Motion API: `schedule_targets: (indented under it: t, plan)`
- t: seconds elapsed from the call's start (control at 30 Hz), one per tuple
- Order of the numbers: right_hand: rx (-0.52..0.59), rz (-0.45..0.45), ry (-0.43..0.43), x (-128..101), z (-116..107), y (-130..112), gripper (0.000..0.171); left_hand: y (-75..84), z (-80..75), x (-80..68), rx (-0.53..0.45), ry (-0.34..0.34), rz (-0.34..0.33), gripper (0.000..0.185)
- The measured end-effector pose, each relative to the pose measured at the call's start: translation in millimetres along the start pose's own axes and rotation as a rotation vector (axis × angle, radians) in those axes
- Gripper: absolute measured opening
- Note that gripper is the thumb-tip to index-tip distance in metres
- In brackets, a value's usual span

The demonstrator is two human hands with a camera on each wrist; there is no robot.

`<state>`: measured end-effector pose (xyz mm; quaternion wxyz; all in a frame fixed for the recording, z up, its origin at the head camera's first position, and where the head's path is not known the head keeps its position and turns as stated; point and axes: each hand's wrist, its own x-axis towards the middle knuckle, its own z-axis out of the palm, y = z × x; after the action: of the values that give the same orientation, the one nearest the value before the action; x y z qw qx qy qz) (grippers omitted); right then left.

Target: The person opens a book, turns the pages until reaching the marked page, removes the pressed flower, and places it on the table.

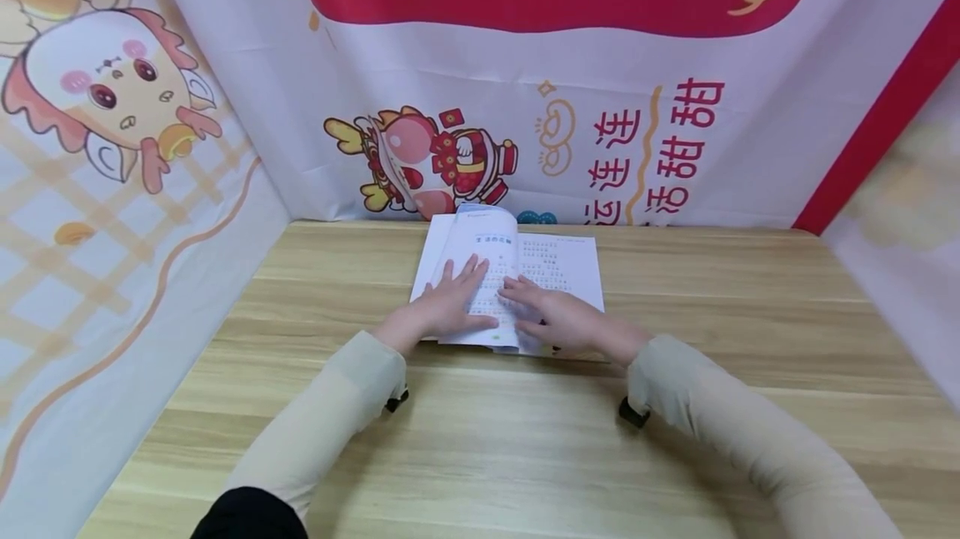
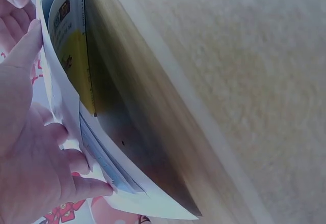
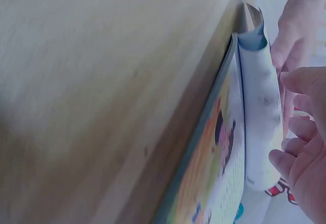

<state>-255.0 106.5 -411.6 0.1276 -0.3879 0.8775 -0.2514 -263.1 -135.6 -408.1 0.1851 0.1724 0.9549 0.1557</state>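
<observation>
Head view: an open paperback book (image 1: 517, 276) lies at the far middle of a wooden table (image 1: 480, 439). The left hand (image 1: 442, 306) rests flat with straight fingers on a bowed page, holding it down. The right hand (image 1: 555, 318) presses the facing page beside the spine, fingers straight.

Left wrist view: straight fingers (image 2: 84, 187) rest along the page edges.

Right wrist view: loosely bent fingers (image 3: 293, 152) touch the curled pages, steadying them.

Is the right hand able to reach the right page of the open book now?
Probably yes: the right hand already rests on the open book beside the left hand, and nothing covers the right page.
</observation>
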Motion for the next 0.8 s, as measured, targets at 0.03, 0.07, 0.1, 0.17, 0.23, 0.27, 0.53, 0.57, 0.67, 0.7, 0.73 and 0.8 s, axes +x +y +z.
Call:
schedule_targets:
  t: [0.03,0.07,0.1,0.17,0.23,0.27,0.53,0.57,0.67,0.7,0.73,0.8]
  plan:
    - [-0.022,-0.003,0.002,-2,-2,2,0.059,-0.8,0.1,-0.1,0.007,0.0,0.006,0.098]
    - [-0.048,-0.004,0.003,-4,-3,4,0.06,-1.7,0.2,0.0,0.017,0.001,0.013,0.096]
    - [-0.071,-0.002,0.005,-6,-4,6,0.06,-2.2,0.0,0.0,0.028,0.002,0.02,0.093]
    - [-0.107,-0.002,0.005,-10,-7,9,0.06,-2.9,-0.5,0.0,0.048,0.004,0.029,0.087]
    - [-0.135,0.008,0.003,-14,-10,13,0.061,-3.4,-1.1,0.1,0.06,0.004,0.032,0.083]
    - [-0.141,0.017,-0.002,-15,-11,15,0.061,-3.4,-1.5,0.1,0.06,0.003,0.03,0.083]
    - [-0.103,0.108,-0.069,-36,-18,32,0.063,-6.9,-3.3,-0.3,0.044,-0.014,0.016,0.082]
    - [-0.094,0.12,-0.082,-40,-19,34,0.063,-7.4,-3.8,-0.6,0.039,-0.016,0.012,0.083]
    - [-0.086,0.157,-0.127,-49,-19,40,0.065,-9.6,-5.1,-0.9,0.025,-0.024,0.009,0.083]
    - [-0.09,0.167,-0.145,-52,-19,42,0.067,-10.8,-5.5,-1.0,0.02,-0.027,0.01,0.083]
    - [-0.095,0.178,-0.165,-55,-18,44,0.07,-11.8,-6.1,-1.0,0.013,-0.03,0.012,0.083]
    - [-0.112,0.194,-0.2,-59,-17,47,0.078,-14.1,-7.5,-1.2,0.001,-0.032,0.02,0.083]
